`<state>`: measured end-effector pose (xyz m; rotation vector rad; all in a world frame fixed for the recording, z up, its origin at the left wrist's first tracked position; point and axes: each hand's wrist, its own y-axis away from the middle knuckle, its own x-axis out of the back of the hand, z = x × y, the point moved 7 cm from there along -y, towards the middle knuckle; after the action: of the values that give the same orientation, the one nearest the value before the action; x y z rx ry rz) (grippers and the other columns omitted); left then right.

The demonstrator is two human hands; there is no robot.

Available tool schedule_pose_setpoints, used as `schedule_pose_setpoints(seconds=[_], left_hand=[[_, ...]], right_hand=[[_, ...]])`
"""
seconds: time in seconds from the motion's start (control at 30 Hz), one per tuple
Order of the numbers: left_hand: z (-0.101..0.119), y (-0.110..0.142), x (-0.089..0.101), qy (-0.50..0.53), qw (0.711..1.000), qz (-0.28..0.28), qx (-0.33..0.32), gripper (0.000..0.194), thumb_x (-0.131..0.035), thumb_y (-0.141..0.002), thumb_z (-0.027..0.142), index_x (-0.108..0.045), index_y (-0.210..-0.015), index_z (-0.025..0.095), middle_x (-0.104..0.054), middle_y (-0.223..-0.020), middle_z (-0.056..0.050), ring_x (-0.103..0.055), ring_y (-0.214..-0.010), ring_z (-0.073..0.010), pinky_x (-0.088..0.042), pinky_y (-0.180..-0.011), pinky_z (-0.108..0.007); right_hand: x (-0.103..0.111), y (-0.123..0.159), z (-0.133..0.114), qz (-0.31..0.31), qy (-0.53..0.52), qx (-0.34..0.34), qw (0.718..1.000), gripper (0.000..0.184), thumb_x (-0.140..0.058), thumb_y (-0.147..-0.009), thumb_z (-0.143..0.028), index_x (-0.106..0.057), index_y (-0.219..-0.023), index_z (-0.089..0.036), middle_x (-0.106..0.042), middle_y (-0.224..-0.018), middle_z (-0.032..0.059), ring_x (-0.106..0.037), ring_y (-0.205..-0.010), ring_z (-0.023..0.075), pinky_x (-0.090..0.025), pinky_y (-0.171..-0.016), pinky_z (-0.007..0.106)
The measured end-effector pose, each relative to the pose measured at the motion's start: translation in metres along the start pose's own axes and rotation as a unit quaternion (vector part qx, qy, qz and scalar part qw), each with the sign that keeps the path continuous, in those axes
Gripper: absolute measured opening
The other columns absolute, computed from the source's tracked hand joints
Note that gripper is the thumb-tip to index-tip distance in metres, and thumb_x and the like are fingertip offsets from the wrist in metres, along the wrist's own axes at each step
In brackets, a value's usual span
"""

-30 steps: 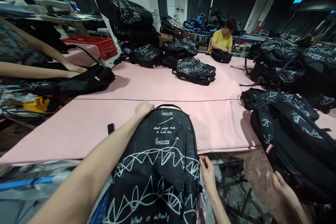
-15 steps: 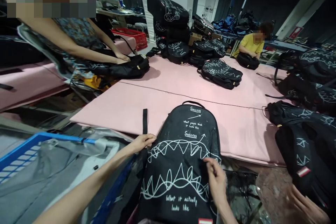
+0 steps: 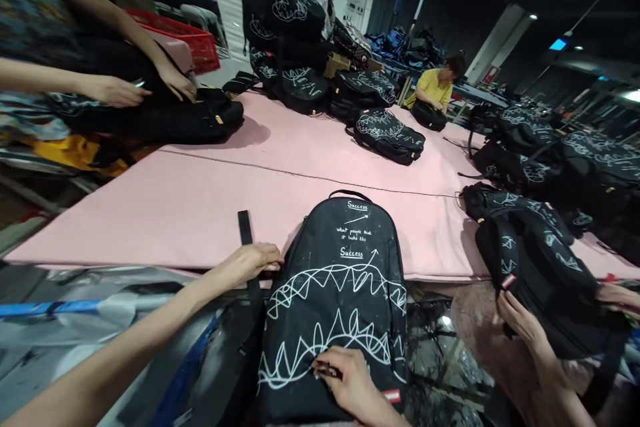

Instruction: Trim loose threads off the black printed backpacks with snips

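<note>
A black backpack [image 3: 330, 300] with white scribbled lines and lettering leans upright against the table's near edge, its front towards me. My left hand [image 3: 255, 260] is closed at its upper left side, gripping the edge beside a hanging black strap [image 3: 245, 228]. Over the lower front, my right hand [image 3: 347, 377] is curled with fingers pinched together. A small dark object [image 3: 327, 369] shows between those fingers; its kind cannot be made out. That hand covers part of the lower lettering, and a red and white label [image 3: 392, 395] shows beside it.
A pink-covered table [image 3: 210, 203] stretches ahead, with another backpack [image 3: 387, 135] and a backpack stack [image 3: 285, 20] on it. At right, a co-worker's hand [image 3: 523, 320] holds a backpack [image 3: 545, 287]. A co-worker at left handles a black bag [image 3: 200, 121]. Someone in yellow [image 3: 433, 90] sits far back.
My right hand has moved from the backpack's right side down and left onto its lower front. My left hand stays at the left edge. The view has turned right.
</note>
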<state>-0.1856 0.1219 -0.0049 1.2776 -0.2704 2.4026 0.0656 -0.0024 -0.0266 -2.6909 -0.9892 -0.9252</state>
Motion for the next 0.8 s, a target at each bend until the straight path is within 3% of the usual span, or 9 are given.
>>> schedule_pose_setpoints(seconds=[0.07, 0.13, 0.23, 0.3, 0.37, 0.47, 0.57, 0.67, 0.8], left_hand=[[0.0, -0.015, 0.024, -0.058, 0.996, 0.066, -0.002, 0.022, -0.046, -0.079, 0.019, -0.066, -0.088, 0.02, -0.065, -0.087, -0.005, -0.059, -0.085, -0.019, -0.043, -0.078, -0.027], [-0.004, -0.035, 0.049, -0.053, 0.986, 0.152, 0.045, 0.021, -0.047, -0.079, 0.019, -0.066, -0.088, 0.019, -0.065, -0.087, -0.004, -0.059, -0.083, -0.0188, -0.043, -0.076, -0.027], [-0.008, -0.067, 0.064, 0.0, 0.965, 0.234, 0.116, 0.025, -0.045, -0.083, 0.031, -0.065, -0.092, 0.018, -0.065, -0.096, -0.001, -0.059, -0.088, -0.0181, -0.043, -0.077, -0.026], [-0.007, -0.078, 0.055, 0.022, 0.952, 0.264, 0.151, 0.031, -0.042, -0.085, 0.036, -0.062, -0.098, 0.016, -0.065, -0.1, -0.004, -0.059, -0.093, -0.0184, -0.043, -0.08, -0.026], [-0.007, -0.068, 0.032, 0.058, 0.936, 0.287, 0.195, 0.037, -0.038, -0.085, 0.04, -0.059, -0.102, 0.014, -0.065, -0.099, -0.008, -0.061, -0.09, -0.0183, -0.046, -0.077, -0.026], [-0.003, -0.025, -0.016, 0.111, 0.932, 0.261, 0.226, 0.044, -0.033, -0.084, 0.049, -0.059, -0.092, 0.015, -0.066, -0.085, -0.006, -0.063, -0.078, -0.0186, -0.049, -0.067, -0.027], [0.001, 0.022, -0.052, 0.205, 0.925, 0.22, 0.23, 0.048, -0.035, -0.077, 0.059, -0.059, -0.086, 0.019, -0.065, -0.081, -0.003, -0.061, -0.076, -0.0193, -0.05, -0.069, -0.029], [0.001, 0.041, -0.063, 0.275, 0.908, 0.19, 0.252, 0.046, -0.049, -0.067, 0.062, -0.058, -0.084, 0.02, -0.062, -0.075, 0.0, -0.058, -0.071, -0.0183, -0.048, -0.066, -0.027], [0.021, 0.027, -0.05, 0.304, 0.912, 0.15, 0.23, 0.038, -0.057, -0.06, 0.056, -0.051, -0.061, 0.019, -0.048, -0.056, 0.004, -0.047, -0.055, -0.0133, -0.041, -0.053, -0.023]], right_hand=[[0.0, 0.0, -0.002, -0.003, 0.011, -0.004, 1.0, 0.028, -0.052, -0.076, -0.009, -0.067, -0.093, -0.025, -0.067, -0.082, -0.0008, -0.062, -0.075, 0.0142, -0.042, -0.066, 0.02], [0.0, 0.0, -0.004, -0.004, 0.018, -0.007, 1.0, 0.029, -0.052, -0.076, -0.008, -0.067, -0.094, -0.025, -0.067, -0.083, -0.0009, -0.062, -0.075, 0.0139, -0.042, -0.066, 0.02], [0.0, 0.001, -0.01, -0.006, 0.007, -0.005, 1.0, 0.033, -0.052, -0.074, -0.006, -0.067, -0.096, -0.026, -0.068, -0.087, -0.0009, -0.062, -0.079, 0.014, -0.042, -0.069, 0.02], [0.004, 0.005, -0.013, -0.006, -0.035, 0.001, 0.999, 0.03, -0.051, -0.077, -0.009, -0.067, -0.096, -0.026, -0.068, -0.088, -0.0007, -0.063, -0.08, 0.014, -0.044, -0.071, 0.021], [0.019, 0.015, -0.007, 0.031, -0.093, -0.008, 0.995, 0.023, -0.05, -0.082, -0.016, -0.067, -0.095, -0.024, -0.069, -0.086, 0.0004, -0.063, -0.078, 0.0145, -0.045, -0.071, 0.022], [0.065, 0.047, 0.032, 0.194, -0.15, -0.097, 0.965, 0.023, -0.047, -0.087, -0.032, -0.066, -0.093, -0.02, -0.068, -0.077, 0.0024, -0.063, -0.074, 0.0164, -0.046, -0.071, 0.025], [0.108, 0.093, 0.081, 0.377, -0.157, -0.202, 0.89, 0.032, -0.046, -0.086, -0.042, -0.064, -0.092, -0.017, -0.063, -0.07, 0.002, -0.059, -0.07, 0.017, -0.045, -0.07, 0.027], [0.116, 0.111, 0.108, 0.41, -0.167, -0.227, 0.868, 0.035, -0.05, -0.082, -0.046, -0.064, -0.089, -0.015, -0.062, -0.073, 0.0025, -0.057, -0.072, 0.0169, -0.044, -0.071, 0.027], [0.099, 0.107, 0.119, 0.421, -0.193, -0.231, 0.856, 0.033, -0.057, -0.076, -0.047, -0.063, -0.082, -0.015, -0.064, -0.081, 0.0041, -0.056, -0.077, 0.018, -0.043, -0.073, 0.027]])
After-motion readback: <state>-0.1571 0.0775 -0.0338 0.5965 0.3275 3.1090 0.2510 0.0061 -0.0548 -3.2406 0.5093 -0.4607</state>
